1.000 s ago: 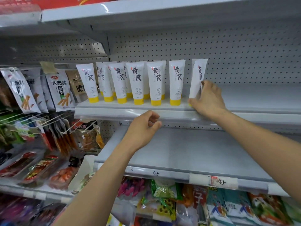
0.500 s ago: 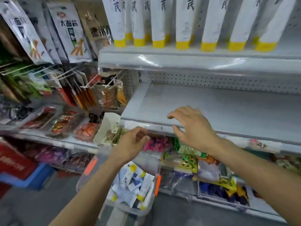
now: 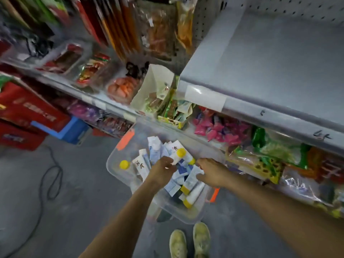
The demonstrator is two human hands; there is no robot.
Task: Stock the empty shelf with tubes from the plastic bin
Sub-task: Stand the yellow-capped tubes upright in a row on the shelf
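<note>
The clear plastic bin (image 3: 119,171) stands on the floor below the shelves and holds several white tubes with yellow caps. My left hand (image 3: 162,171) is down in the bin, its loosely curled fingers touching a white tube (image 3: 176,148) whose yellow cap points up. Beside it my right hand (image 3: 211,174) hovers over the pile with fingers spread, fingertips on the tubes (image 3: 191,192). The empty grey shelf (image 3: 270,67) is at the upper right.
Packed snack shelves (image 3: 115,86) run left and below the empty shelf. A blue crate (image 3: 72,130) and red boxes (image 3: 28,112) stand on the floor at left, beside a black cable (image 3: 53,175). My shoes (image 3: 189,241) are just before the bin.
My view has dropped from the stocked upper shelf to the bin on the floor. Both hands came down from the shelf edge into the bin, onto the tubes.
</note>
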